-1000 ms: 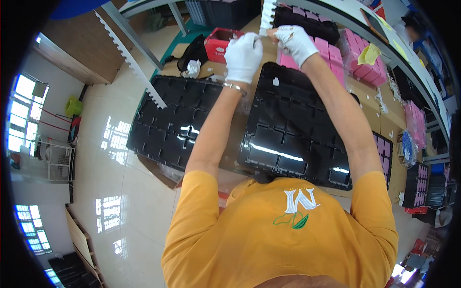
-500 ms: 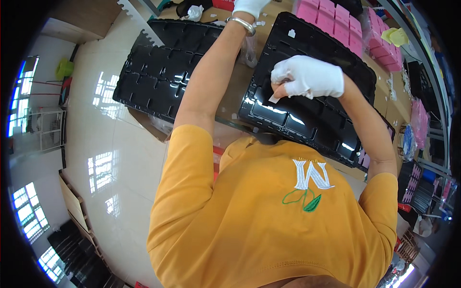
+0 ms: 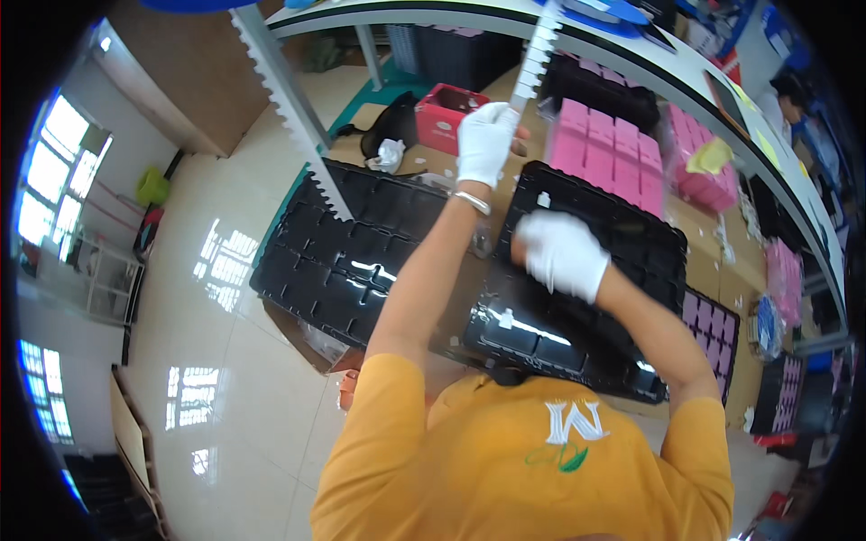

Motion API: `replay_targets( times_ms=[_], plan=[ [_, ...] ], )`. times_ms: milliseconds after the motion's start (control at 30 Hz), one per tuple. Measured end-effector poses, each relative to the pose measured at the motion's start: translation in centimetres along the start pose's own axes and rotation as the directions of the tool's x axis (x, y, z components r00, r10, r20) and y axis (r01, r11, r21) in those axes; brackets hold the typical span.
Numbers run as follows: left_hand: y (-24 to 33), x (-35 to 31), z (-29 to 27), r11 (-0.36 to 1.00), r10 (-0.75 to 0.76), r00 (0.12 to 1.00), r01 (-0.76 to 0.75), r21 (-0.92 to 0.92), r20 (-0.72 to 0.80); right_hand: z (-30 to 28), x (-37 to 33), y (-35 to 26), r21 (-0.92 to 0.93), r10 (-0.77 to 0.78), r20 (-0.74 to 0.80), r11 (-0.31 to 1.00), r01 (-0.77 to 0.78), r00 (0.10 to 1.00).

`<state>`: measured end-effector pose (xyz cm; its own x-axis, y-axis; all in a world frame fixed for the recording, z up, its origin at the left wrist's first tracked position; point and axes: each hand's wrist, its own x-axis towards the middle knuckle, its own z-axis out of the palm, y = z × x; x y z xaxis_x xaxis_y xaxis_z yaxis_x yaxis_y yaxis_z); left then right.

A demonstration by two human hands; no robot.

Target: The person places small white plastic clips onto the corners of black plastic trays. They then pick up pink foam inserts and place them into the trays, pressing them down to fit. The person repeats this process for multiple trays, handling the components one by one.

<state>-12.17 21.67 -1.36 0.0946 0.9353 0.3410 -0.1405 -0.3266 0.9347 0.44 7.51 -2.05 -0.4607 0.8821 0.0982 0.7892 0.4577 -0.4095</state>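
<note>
My left hand (image 3: 484, 144), in a white glove with bare fingertips, is closed round the lower end of a pale notched strip (image 3: 539, 54). That strip hangs down from the shelf above. My right hand (image 3: 564, 252), gloved the same way, hovers over a glossy black plastic tray (image 3: 595, 347); motion smears its fingers. One small white tag (image 3: 507, 318) lies on the tray's near part, and another white tag (image 3: 544, 198) lies near its far left corner. Left of it rests a second black tray (image 3: 316, 257).
A second notched strip (image 3: 289, 108) hangs at the left. Stacked pink blocks (image 3: 604, 149) stand behind the right tray. A red box (image 3: 446, 117) and crumpled white material (image 3: 386, 155) lie at the back. A shelf edge (image 3: 658, 68) arches over the far side.
The view has tilted up, bringing the shelf in. The white tag that was in my right fingers now appears on the tray, and that hand is moving above it. My left hand's strip is now visible.
</note>
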Motion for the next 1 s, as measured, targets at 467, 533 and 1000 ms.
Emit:
replay_targets(
  times_ms=[467,533,1000],
  plan=[
    [-0.8,-0.6,-0.1,0.956,0.108,0.99,-0.079,0.284,-0.089,-6.2,12.8,7.7,0.734,0.421,-0.363,0.679,-0.023,0.831],
    [-2.0,-0.2,-0.3,0.773,0.373,0.923,-0.253,0.582,-0.095,-6.7,12.4,6.0,0.717,0.427,-0.367,0.696,-0.041,0.827],
    [0.0,2.1,-2.6,0.999,-0.043,0.999,0.044,-0.027,0.027,-14.8,-9.7,10.5,-0.015,0.37,0.285,0.924,-0.382,0.884]
  ],
)
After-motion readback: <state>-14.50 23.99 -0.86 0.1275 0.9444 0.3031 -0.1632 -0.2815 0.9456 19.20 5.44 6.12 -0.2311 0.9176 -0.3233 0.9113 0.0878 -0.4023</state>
